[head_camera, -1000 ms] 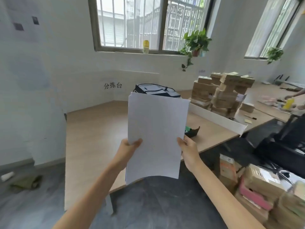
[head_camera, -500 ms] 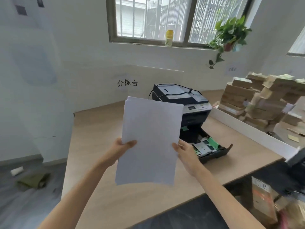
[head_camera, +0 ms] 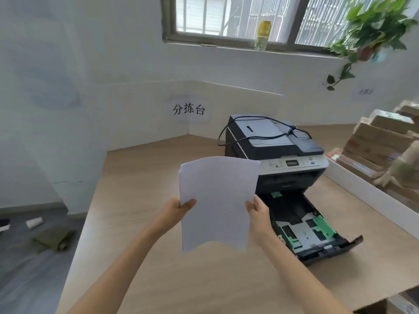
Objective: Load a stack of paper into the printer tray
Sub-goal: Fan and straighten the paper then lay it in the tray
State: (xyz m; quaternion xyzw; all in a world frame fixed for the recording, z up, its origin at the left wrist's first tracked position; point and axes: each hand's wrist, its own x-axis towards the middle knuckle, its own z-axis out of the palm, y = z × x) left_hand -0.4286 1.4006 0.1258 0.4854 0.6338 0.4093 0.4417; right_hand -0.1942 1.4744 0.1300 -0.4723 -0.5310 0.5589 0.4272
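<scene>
I hold a thin stack of white paper [head_camera: 217, 200] upright in front of me, above the wooden table. My left hand [head_camera: 179, 210] grips its left edge and my right hand [head_camera: 258, 210] grips its right edge. Behind and to the right stands a dark grey and white printer [head_camera: 278, 150] with a black cable lying over its lid. Its black paper tray [head_camera: 306, 225] with green guides is pulled out toward me on the table and holds no paper. The paper hides the printer's front left corner.
The wooden table [head_camera: 140, 191] sits in a corner between white walls. A low white divider [head_camera: 371, 196] runs along the right, with stacked cardboard boxes [head_camera: 381, 141] behind it. A plant [head_camera: 374, 32] hangs by the window. A green cloth [head_camera: 54, 239] lies on the floor at left.
I have come closer to the table and the printer. The pulled-out tray has come fully into view to the right of the paper. Both hands keep the same hold on the stack.
</scene>
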